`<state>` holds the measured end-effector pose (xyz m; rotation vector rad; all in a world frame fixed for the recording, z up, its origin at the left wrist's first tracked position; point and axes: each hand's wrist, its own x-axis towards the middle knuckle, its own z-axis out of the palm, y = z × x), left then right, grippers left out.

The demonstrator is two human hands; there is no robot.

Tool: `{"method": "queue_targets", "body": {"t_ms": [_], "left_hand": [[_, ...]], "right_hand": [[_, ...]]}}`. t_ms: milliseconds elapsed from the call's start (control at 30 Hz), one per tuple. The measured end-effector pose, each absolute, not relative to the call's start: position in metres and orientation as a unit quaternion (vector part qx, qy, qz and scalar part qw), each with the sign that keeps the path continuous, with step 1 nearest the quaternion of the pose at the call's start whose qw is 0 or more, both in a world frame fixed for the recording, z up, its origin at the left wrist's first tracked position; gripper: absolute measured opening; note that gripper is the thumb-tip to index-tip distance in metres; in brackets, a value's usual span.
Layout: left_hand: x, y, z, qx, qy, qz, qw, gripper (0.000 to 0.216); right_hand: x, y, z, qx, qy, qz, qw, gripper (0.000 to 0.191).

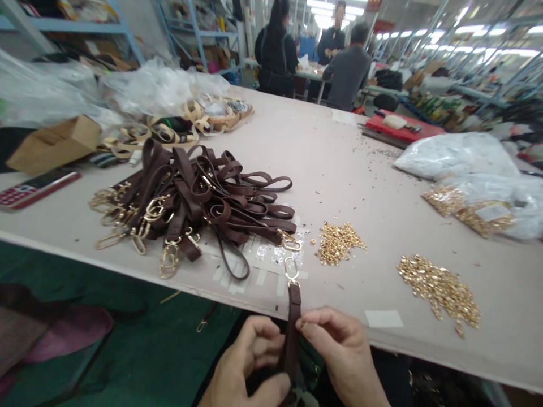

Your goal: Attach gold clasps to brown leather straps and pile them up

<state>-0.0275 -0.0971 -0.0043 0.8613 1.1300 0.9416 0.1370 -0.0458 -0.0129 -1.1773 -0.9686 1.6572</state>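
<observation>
Both my hands are at the table's near edge, closed on one dark brown leather strap (292,328) that stands upright between them. My left hand (250,367) wraps its lower part. My right hand (339,350) pinches the strap near the top, with a small gold piece at the fingertips. A gold clasp (291,268) on the strap's upper end rests on the table. A heap of similar brown straps with gold clasps (195,203) lies ahead to the left. Two piles of small gold fittings (338,242) (441,291) lie to the right.
The beige table (339,164) also carries a cardboard box (55,144), a phone (36,189), tan straps (203,118), clear plastic bags (462,155) and a red tray (403,129). Three people stand at a far table. Green floor shows at lower left.
</observation>
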Motion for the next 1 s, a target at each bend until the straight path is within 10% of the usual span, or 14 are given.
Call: {"method": "queue_targets", "body": {"t_ms": [200, 1000], "left_hand": [[-0.018, -0.074, 0.008, 0.327, 0.432, 0.436, 0.718, 0.031], [0.004, -0.077, -0.001, 0.384, 0.473, 0.312, 0.729, 0.047]], "right_hand": [[0.140, -0.056, -0.009, -0.398, -0.603, 0.534, 0.439, 0.013], [0.181, -0.051, -0.006, -0.512, -0.464, 0.621, 0.369, 0.018]]}}
